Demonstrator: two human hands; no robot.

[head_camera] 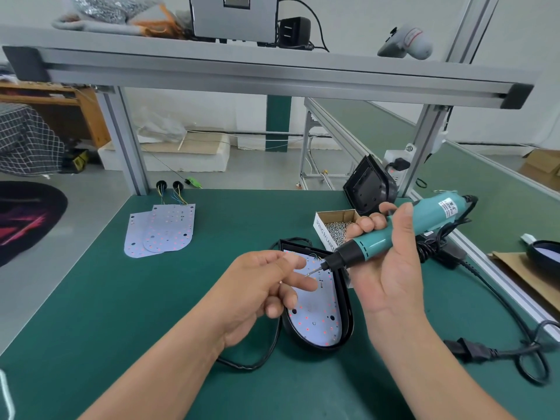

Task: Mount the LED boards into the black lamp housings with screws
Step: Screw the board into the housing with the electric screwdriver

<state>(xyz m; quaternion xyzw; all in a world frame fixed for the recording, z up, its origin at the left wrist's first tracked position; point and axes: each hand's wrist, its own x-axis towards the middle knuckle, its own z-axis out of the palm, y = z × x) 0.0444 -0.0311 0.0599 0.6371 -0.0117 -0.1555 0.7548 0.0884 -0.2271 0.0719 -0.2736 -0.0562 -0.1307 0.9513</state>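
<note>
A black lamp housing lies on the green mat with a white LED board seated inside it. My right hand grips a teal electric screwdriver, its bit tilted down to the left above the board. My left hand hovers over the board's upper part and pinches a small screw at the bit's tip. Two spare LED boards lie overlapped at the mat's far left. A second black housing leans upright behind an open box of screws.
The screwdriver's black cord trails right to a plug on the mat. The housing's own cable loops toward me. Aluminium frame posts stand at the far corners under an overhead shelf. A conveyor runs along the right.
</note>
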